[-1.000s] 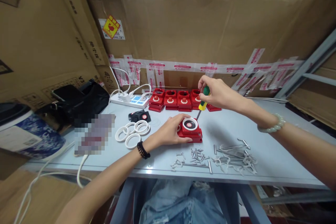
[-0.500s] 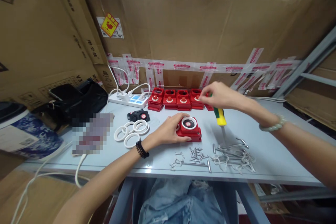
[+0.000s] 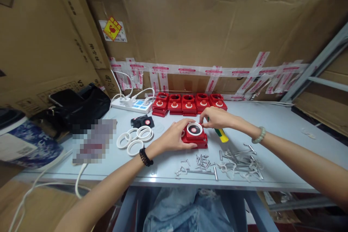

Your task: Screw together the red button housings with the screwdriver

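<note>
- Loose by the near edge of the tabletop (image 3: 272, 130): a scatter of screws (image 3: 202, 158) and a tangle of metal hooks (image 3: 241, 161), none fitted to anything, so judged as work left
- Just beyond, at the middle of the tabletop and clamped by the left hand (image 3: 174, 138): the red unit (image 3: 196, 138), with fingers (image 3: 182, 126) curled tight over its left side
- Lies flat and face up, round opening and white ring (image 3: 195, 129) toward the ceiling; nearly square, so no clear long axis, front edge roughly along the tabletop's near edge
- Pinched at the white ring's far right rim by the fingertips (image 3: 203, 123) of the right hand (image 3: 217, 117); looks seated, probably not yet fastened
- Under that palm, a screwdriver (image 3: 221, 135), long axis slanting from far left to near right, yellow end nearest; gripped or merely lying there, cannot tell
- Off to the left, spare rings (image 3: 133, 138), unused
- Farthest, a row of five red units (image 3: 189, 103) against the cardboard (image 3: 203, 25), likely done
</note>
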`<move>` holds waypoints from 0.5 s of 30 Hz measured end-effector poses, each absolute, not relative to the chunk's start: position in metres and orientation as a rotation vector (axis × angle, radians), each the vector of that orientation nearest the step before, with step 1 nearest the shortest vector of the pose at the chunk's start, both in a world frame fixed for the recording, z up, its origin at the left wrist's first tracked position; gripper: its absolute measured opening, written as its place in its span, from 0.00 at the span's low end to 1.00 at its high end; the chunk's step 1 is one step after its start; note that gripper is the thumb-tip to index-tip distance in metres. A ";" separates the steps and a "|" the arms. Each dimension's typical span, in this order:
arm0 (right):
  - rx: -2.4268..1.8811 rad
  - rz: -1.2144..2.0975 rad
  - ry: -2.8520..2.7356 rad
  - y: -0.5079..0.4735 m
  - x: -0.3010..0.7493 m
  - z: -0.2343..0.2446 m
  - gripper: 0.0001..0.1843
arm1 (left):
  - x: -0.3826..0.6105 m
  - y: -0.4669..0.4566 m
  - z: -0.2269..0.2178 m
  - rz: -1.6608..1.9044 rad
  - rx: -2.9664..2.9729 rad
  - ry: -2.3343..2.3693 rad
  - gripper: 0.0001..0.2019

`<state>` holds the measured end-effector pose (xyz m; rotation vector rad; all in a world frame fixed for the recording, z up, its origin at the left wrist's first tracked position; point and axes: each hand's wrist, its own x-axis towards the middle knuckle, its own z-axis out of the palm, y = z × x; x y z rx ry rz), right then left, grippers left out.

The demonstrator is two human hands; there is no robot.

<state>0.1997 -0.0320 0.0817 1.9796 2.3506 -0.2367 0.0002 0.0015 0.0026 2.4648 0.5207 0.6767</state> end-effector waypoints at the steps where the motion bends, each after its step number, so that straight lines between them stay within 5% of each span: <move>1: 1.978 -0.217 2.360 -0.033 0.199 0.081 0.13 | 0.000 0.002 0.002 0.677 2.465 0.518 0.35; 15: 1.987 -0.026 2.379 -0.041 0.200 0.090 0.12 | 0.001 0.001 0.004 0.676 2.457 0.521 0.35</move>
